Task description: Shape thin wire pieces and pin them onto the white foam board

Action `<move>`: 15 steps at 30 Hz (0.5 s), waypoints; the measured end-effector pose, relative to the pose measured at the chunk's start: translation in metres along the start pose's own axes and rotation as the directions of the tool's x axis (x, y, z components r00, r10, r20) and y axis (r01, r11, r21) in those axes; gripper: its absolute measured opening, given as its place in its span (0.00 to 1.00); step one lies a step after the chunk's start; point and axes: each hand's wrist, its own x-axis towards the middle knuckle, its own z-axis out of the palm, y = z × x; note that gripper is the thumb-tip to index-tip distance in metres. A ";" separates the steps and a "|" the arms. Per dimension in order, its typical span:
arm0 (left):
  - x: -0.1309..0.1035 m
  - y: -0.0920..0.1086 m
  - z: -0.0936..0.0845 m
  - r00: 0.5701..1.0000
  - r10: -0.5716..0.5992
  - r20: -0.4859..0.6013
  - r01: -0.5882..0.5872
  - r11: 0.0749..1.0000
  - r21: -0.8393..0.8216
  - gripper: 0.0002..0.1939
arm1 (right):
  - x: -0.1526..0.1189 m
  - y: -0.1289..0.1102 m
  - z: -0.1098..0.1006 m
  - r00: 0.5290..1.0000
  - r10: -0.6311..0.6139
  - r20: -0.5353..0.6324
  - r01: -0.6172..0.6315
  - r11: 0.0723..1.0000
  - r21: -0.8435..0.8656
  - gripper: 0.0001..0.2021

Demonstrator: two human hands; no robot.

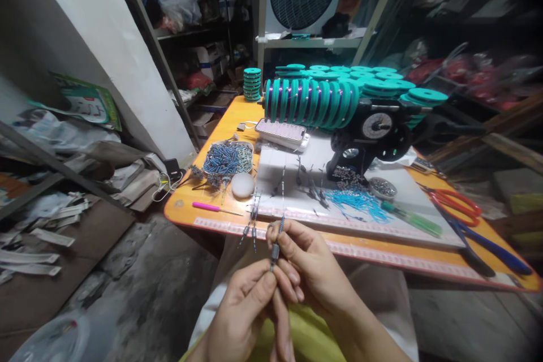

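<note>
Hands (280, 283) pinch bead rod (276, 243); tray (229, 158) holds beads.

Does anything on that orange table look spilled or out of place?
Yes. Thin turquoise pieces lie scattered loose on the white mat, not in the dish of blue pieces. A few dark wired parts hang over the table front edge. Both hands, left hand and right hand, pinch one small part.

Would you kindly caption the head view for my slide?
Both hands, left hand and right hand, pinch a thin beaded piece before an orange table.
</note>
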 end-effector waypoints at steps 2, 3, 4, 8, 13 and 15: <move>0.000 0.000 0.000 1.000 0.012 -0.007 -0.012 1.000 -0.001 0.13 | 0.001 0.002 0.000 1.000 -0.028 0.008 0.027 1.000 0.002 0.11; 0.001 -0.001 -0.001 1.000 0.020 -0.007 -0.020 1.000 -0.003 0.13 | 0.001 0.002 0.000 0.999 -0.043 0.015 0.043 0.999 0.002 0.10; 0.001 -0.001 -0.001 1.000 0.026 -0.003 -0.026 1.000 -0.006 0.14 | 0.001 0.003 0.000 0.998 -0.057 0.020 0.057 0.998 0.003 0.09; 0.002 -0.005 -0.004 0.998 0.029 0.050 -0.027 0.999 -0.038 0.16 | 0.000 0.002 0.003 0.994 -0.110 0.022 0.110 0.994 -0.006 0.07; 0.002 -0.006 -0.006 0.999 0.012 0.051 -0.010 0.999 -0.031 0.17 | -0.002 0.002 0.006 0.984 -0.178 -0.017 0.177 0.983 -0.050 0.07; 0.002 -0.007 -0.006 0.998 0.011 0.057 -0.009 0.999 -0.034 0.17 | -0.003 0.002 0.008 0.981 -0.186 -0.046 0.182 0.980 -0.083 0.08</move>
